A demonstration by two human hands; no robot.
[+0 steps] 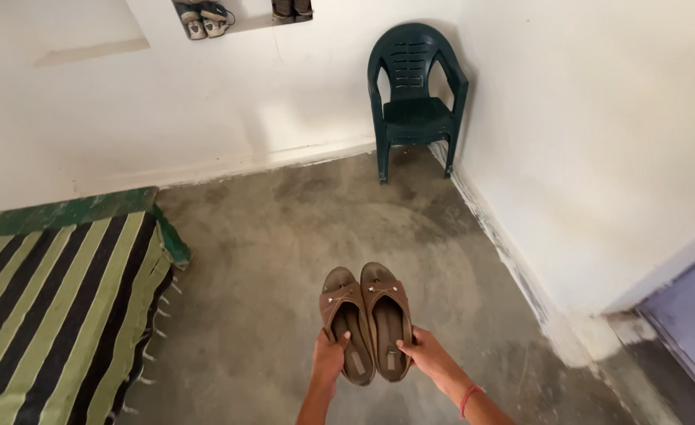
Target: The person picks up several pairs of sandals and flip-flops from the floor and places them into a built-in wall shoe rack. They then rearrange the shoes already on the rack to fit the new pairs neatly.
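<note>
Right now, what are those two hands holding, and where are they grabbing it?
A pair of brown slip-on sandals, side by side. The left hand grips the heel end of the left sandal; the right hand grips the heel end of the right sandal.

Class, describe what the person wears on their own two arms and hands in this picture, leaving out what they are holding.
Both forearms are bare, with no sleeves and no gloves in view. The left hand shows no ring or band. The right hand is also bare, but a thin red thread band circles that wrist. No watch is visible on either arm.
</note>
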